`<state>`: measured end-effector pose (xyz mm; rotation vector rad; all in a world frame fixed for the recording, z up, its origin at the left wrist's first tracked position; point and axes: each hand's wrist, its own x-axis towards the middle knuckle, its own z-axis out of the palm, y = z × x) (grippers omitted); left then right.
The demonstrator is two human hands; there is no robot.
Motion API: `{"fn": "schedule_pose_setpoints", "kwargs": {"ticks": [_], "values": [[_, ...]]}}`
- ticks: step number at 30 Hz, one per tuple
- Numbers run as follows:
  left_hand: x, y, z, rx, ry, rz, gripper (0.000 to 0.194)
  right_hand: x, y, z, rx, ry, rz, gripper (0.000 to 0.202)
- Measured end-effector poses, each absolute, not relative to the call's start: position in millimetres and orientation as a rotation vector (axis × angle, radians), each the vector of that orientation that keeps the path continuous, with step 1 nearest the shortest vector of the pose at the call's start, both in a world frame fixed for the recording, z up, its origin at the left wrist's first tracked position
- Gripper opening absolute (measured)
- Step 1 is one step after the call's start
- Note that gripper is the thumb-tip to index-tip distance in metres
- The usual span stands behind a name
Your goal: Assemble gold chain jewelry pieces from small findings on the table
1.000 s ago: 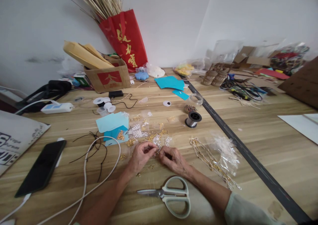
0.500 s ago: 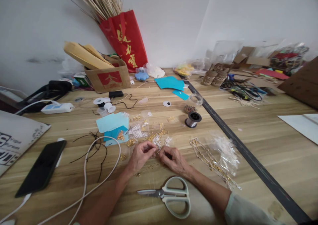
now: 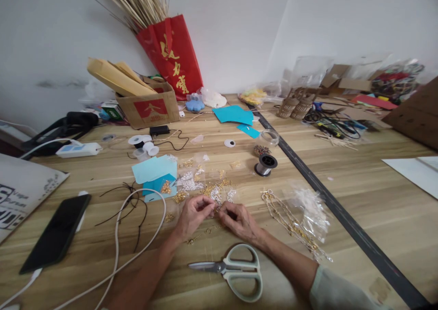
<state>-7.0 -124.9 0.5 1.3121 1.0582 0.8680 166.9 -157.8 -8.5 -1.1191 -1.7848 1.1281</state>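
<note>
My left hand (image 3: 195, 214) and my right hand (image 3: 239, 219) meet almost fingertip to fingertip at the middle of the table. Both are closed in a pinch, and what their fingers hold is too small to name. Just beyond them lie silver beads (image 3: 215, 193) and gold beads (image 3: 205, 190) in loose heaps. Silver rings (image 3: 231, 195) rest behind my right hand. A short gold chain (image 3: 202, 235) lies below my left hand. Nearer to me are scissors (image 3: 236, 270) with pale handles, blades pointing left.
At right lie chain necklaces (image 3: 287, 223) beside clear plastic bags (image 3: 311, 212). A wire spool (image 3: 266, 165) stands farther back. On the left are blue cards (image 3: 154, 168), a looped white cable (image 3: 118, 237) and a phone (image 3: 56, 232). A cardboard box (image 3: 148, 109) stands behind.
</note>
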Motion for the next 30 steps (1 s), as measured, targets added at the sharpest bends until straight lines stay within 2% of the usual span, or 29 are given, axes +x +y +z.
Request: {"fn": "schedule_pose_setpoints", "kwargs": {"ticks": [30], "values": [[-9.1,-120.8,-1.2,1.244,1.053,0.835,0.028,166.6,-158.0,-13.4,-1.128,-1.676,1.200,0.028]]}}
